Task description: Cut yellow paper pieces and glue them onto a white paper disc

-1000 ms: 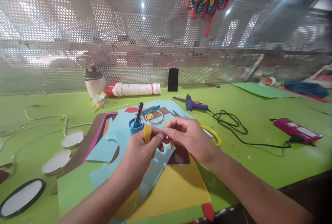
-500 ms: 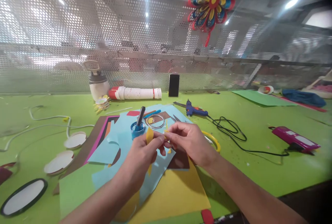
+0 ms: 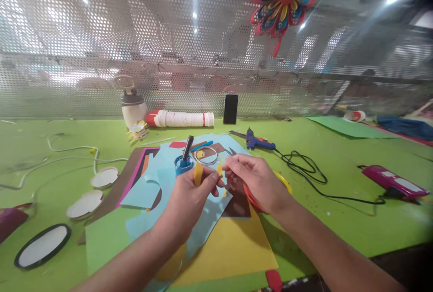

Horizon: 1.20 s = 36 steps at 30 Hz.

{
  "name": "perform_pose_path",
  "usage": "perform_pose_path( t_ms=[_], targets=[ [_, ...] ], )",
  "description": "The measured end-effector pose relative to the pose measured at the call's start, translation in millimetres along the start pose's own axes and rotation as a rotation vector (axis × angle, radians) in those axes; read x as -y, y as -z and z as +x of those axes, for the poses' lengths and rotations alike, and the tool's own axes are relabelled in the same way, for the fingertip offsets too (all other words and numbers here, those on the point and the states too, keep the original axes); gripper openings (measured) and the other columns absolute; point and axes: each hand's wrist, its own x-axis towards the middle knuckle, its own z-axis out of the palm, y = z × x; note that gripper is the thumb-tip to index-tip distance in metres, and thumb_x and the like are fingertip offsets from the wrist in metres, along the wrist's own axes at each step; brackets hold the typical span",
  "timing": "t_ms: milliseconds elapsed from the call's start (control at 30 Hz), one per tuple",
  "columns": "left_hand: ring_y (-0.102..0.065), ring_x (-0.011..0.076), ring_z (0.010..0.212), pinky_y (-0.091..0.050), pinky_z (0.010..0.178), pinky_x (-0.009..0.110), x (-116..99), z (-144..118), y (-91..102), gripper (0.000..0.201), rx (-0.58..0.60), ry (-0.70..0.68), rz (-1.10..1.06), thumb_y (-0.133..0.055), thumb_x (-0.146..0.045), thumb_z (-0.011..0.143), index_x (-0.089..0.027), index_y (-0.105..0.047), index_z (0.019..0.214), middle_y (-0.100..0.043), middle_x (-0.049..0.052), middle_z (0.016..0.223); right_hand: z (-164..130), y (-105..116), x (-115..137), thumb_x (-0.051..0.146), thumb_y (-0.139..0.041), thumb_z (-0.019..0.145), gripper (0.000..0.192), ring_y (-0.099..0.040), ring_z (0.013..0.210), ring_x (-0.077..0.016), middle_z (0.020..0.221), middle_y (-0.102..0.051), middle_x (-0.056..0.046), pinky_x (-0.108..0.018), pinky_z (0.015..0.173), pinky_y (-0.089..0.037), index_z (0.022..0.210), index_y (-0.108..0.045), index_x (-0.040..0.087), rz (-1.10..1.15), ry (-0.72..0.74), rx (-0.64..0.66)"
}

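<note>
My left hand point(image 3: 184, 199) is closed in a pinch on a yellow paper piece point(image 3: 198, 174) that sticks up between its fingers. Just right of it, my right hand point(image 3: 260, 183) has its thumb and forefinger pressed together; whatever they hold, if anything, is too small to make out. A narrow gap lies between the two sets of fingertips. Small yellow scraps point(image 3: 224, 192) show below the fingers. Beneath both hands are light blue paper point(image 3: 203, 231), a yellow sheet point(image 3: 233, 251) and a brown piece point(image 3: 237, 208).
A blue pot point(image 3: 182, 168) holding a black marker point(image 3: 188, 147) stands beyond my left hand, beside a clear ring point(image 3: 207, 156). Red and yellow rings point(image 3: 286, 183) lie near my right wrist. Farther back are a blue glue gun point(image 3: 259, 142), its cord and a phone point(image 3: 230, 109).
My right hand has drawn slightly away from the left, widening the gap between fingertips. The left keeps the yellow paper. The whole view has shifted a little.
</note>
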Motion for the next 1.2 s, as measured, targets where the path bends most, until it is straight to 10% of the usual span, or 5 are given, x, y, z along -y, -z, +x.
perform_pose_path(
  t_ms=[1200],
  targets=[
    [-0.027,0.0060,0.045,-0.019,0.045,0.024,1.1,2.7,0.9,0.028,0.023,-0.007,-0.030,-0.063,-0.042,0.079,-0.016,-0.061,0.067,-0.057,-0.002,0.061,-0.6,-5.9,-2.2,0.034,-0.070,0.085,0.022,-0.052,0.058,-0.0107,0.066,-0.064,0.001,-0.027,0.058,-0.040,0.074,-0.063,0.017,0.035,0.039,0.037]
  ],
)
